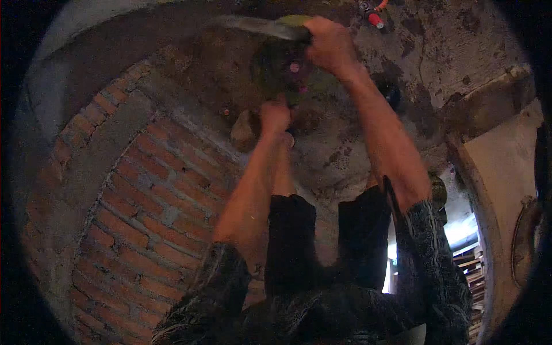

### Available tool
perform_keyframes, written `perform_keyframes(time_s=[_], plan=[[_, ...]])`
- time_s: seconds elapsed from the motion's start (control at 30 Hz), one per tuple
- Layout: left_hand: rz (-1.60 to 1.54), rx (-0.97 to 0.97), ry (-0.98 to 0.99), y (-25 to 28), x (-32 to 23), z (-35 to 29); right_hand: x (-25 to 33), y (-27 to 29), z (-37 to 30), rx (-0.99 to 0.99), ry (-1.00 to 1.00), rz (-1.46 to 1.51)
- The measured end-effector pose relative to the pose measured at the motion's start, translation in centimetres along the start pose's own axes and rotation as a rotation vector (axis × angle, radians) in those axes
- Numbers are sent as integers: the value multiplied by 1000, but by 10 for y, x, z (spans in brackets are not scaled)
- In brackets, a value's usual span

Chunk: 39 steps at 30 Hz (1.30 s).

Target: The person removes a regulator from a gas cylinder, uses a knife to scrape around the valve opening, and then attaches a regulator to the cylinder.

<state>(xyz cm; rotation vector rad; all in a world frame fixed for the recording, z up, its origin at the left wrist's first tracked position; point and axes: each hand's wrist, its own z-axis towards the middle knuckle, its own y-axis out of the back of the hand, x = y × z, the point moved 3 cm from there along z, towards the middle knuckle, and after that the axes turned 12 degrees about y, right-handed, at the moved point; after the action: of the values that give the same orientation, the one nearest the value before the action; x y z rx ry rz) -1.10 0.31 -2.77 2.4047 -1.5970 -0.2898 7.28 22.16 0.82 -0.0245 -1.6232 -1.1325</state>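
My right hand is closed round the dark handle of a large knife. Its long pale blade points left and is smeared by motion. Below the blade lies a dim, dark green mass, too blurred to name, with pink spots on it. A lighter green patch shows behind the knife handle. My left hand is closed at the near edge of this green mass. What its fingers hold is hidden in the dark.
A brownish stone-like lump sits left of my left hand. Beyond my right forearm is a dark round object. A red and orange item lies at the far right. Brickwork fills the left side; a pale board stands at right.
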Motion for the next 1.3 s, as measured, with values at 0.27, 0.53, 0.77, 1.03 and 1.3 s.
perform_keyframes(time_s=[0.27, 0.53, 0.77, 1.03, 1.3], plan=[[-434, 517, -317, -31, 16, -37, 51, 38, -48, 41, -165, 256], [143, -398, -375, 26, -17, -73, -18, 6, -127, 358, -479, 386], [323, -618, -949, 32, -71, -40, -37, -37, -97, 394, -362, 322], [386, -579, -1003, 25, -69, -9, -53, -47, -95, 447, -407, 312], [291, -568, -963, 21, -67, -10, -58, -59, -78, 470, -380, 341]])
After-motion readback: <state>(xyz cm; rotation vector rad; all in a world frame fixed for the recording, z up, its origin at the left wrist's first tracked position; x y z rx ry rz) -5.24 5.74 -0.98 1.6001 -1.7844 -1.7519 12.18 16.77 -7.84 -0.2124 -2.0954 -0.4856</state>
